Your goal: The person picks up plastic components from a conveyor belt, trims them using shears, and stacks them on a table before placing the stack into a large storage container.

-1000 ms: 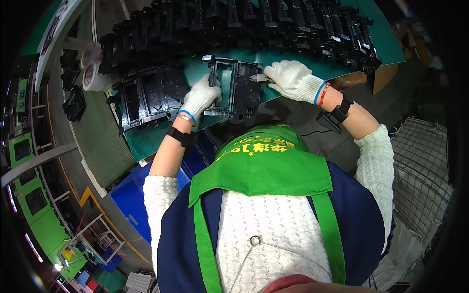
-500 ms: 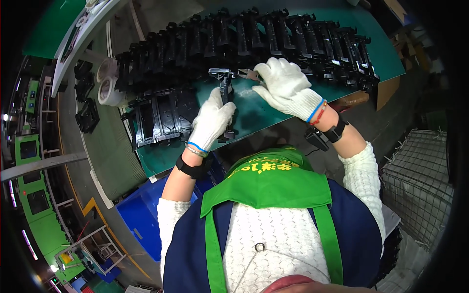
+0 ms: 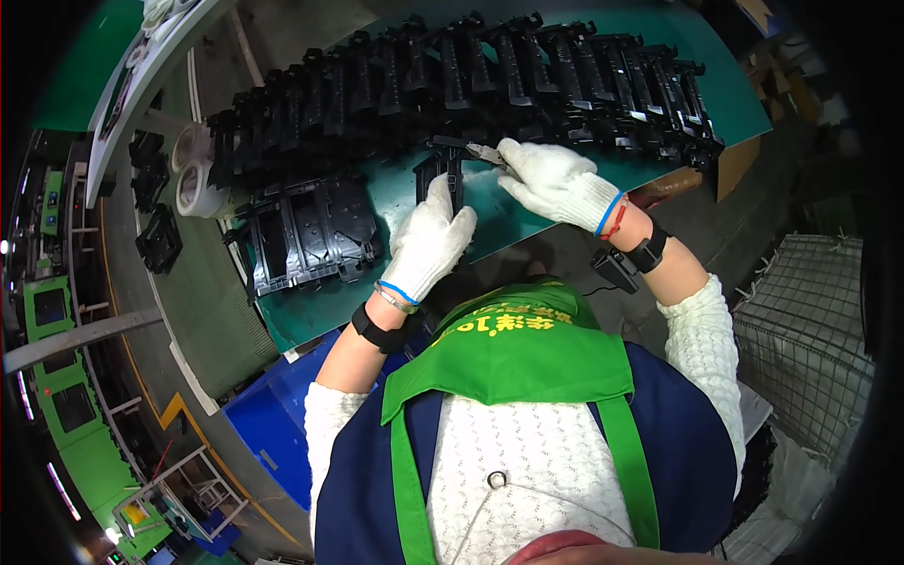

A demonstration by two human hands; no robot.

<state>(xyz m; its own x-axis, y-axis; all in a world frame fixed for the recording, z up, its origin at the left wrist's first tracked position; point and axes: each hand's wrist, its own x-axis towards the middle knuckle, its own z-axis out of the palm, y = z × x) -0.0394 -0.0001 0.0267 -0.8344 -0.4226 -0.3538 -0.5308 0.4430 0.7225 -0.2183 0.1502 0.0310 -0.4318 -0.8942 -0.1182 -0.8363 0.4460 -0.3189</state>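
My left hand (image 3: 426, 243), in a white knit glove, is closed around a black plastic part (image 3: 427, 179) above the green tabletop. The glove covers the near end of that part. My gloved right hand (image 3: 556, 185) grips a pair of pliers (image 3: 486, 153), whose metal jaws reach left to the far end of the part. Whether the jaws touch the plastic cannot be made out. A long row of similar black plastic parts (image 3: 461, 75) stands close together just beyond my hands. More black frames (image 3: 315, 231) lie stacked left of my left hand.
The green table (image 3: 508, 221) ends just short of my body. Two rolls of tape (image 3: 195, 186) stand at its left, by a bench holding black pieces (image 3: 158, 240). A blue bin (image 3: 282, 405) sits below the near left edge, and a wire-mesh cage (image 3: 800, 330) at the right.
My left hand has shifted slightly right and turned the black part, showing a broader side. The pliers have come a little nearer me, now beside the part's far end.
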